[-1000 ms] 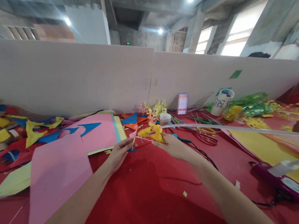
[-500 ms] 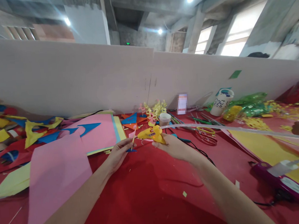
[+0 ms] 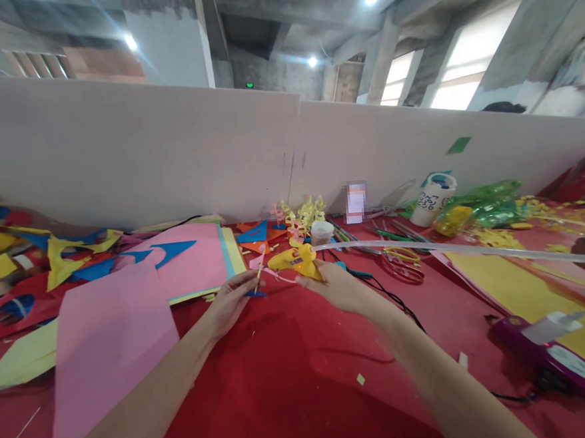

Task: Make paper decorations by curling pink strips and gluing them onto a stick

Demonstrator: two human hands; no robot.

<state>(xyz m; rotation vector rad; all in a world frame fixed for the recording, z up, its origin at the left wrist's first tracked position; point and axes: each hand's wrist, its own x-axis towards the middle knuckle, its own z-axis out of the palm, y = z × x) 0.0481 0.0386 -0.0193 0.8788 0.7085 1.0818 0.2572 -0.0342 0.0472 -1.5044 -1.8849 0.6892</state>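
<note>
The red table [image 3: 308,371] is filling the foreground. A pink sheet [image 3: 114,351] is lying at its left. The right hand [image 3: 338,286] is gripping with curled fingers; the left hand [image 3: 232,298] is pinching, fingertips nearly together. The right is holding a gun [image 3: 295,262], pointing left above the table; the left, a thin stick [image 3: 259,275] leaning just beside the gun.

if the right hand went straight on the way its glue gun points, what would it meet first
Probably the thin stick in the left hand, though depth from one view is unclear.
</note>
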